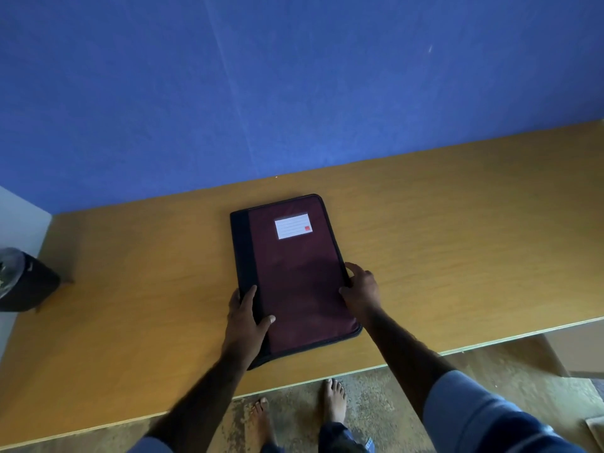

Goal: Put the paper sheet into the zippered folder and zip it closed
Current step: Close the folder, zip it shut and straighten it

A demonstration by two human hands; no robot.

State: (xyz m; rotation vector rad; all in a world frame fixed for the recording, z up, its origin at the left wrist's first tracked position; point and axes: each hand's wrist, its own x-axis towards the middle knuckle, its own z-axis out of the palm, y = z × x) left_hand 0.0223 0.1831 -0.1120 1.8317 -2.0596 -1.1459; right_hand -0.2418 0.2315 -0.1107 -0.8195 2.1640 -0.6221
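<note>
I see zippered folder [294,276] shut on table [457,223]; paper sheet not visible. Left hand [245,318] grips spine edge, right hand [361,289] holds zip edge, puller unseen. Risk: zip snags, folder skids w/ pull.

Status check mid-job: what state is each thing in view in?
Maroon fabric zippered folder: closed, flat on table, label up; zip unclear.
Left hand: grips folder's black spine edge, thumb on top.
Right hand: grips folder's right edge.
Paper sheet: not visible.
Wooden table: bears the folder.
</note>
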